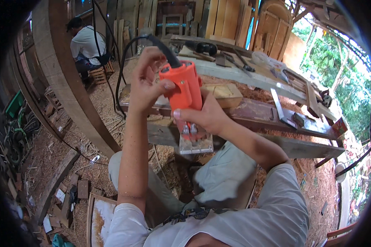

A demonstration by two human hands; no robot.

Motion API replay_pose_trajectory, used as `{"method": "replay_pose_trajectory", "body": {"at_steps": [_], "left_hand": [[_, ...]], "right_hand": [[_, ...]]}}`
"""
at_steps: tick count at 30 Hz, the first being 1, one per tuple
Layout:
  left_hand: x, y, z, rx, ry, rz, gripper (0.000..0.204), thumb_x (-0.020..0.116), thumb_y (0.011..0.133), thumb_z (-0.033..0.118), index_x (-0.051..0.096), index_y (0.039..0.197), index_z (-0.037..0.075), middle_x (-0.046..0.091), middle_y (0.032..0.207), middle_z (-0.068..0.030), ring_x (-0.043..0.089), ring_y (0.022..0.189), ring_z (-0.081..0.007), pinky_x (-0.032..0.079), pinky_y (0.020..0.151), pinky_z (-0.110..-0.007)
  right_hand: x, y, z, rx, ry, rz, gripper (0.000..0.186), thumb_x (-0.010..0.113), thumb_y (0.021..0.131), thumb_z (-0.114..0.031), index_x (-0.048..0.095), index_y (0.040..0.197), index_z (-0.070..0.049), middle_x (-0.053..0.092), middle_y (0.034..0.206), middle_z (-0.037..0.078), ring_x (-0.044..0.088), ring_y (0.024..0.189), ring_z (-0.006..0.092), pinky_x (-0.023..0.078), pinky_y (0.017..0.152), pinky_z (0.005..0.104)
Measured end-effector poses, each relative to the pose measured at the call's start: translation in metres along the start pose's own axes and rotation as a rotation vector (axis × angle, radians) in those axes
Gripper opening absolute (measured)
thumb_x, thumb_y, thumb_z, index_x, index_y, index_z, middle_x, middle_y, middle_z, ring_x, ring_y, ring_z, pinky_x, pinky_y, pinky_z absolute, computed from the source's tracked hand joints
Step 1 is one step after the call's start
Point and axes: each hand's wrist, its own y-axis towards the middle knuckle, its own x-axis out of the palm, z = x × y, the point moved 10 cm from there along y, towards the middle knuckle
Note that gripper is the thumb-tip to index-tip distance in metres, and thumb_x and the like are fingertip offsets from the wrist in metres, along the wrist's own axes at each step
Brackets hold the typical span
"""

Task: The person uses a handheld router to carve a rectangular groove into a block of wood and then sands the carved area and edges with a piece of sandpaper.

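An orange hand-held power tool, like a trim router (pixel 184 88), is held upright in front of me, with a clear square base (pixel 196 146) at its bottom and a black cord (pixel 169 53) rising from its top. My right hand (pixel 206 117) grips the lower body, thumb across the front. My left hand (pixel 150 80) is at the upper left side of the tool, its thumb on the orange housing and its fingers curled beside the top near the cord.
Planks (pixel 268 111) and a workbench (pixel 243 64) with tools lie ahead. A timber post (pixel 70 82) stands at left; a person (pixel 86 45) sits beyond it. Cords, offcuts (pixel 62 206) and shavings cover the ground around my legs.
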Motion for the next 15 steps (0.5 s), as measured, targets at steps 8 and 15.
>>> {"method": "replay_pose_trajectory", "body": {"at_steps": [8, 15], "left_hand": [[-0.103, -0.033, -0.04, -0.18, 0.558, 0.129, 0.058, 0.058, 0.114, 0.053, 0.067, 0.144, 0.004, 0.067, 0.137, -0.0093, 0.061, 0.133, -0.021, 0.042, 0.118, -0.037], [-0.149, -0.055, -0.048, -0.244, 0.557, 0.392, 0.076, 0.032, 0.118, 0.065, 0.075, 0.13, 0.003, 0.072, 0.133, -0.0177, 0.063, 0.131, -0.0295, 0.04, 0.119, -0.041]], "right_hand": [[0.002, 0.032, -0.02, -0.055, 0.159, 0.05, 0.05, 0.085, 0.098, -0.032, 0.07, 0.14, -0.009, 0.074, 0.11, 0.002, 0.07, 0.099, 0.0108, 0.059, 0.082, 0.0332], [-0.003, 0.093, 0.027, 0.19, 0.259, 0.122, 0.055, 0.087, 0.096, -0.046, 0.062, 0.122, -0.006, 0.071, 0.094, 0.006, 0.075, 0.076, 0.0185, 0.067, 0.069, 0.0399]]}}
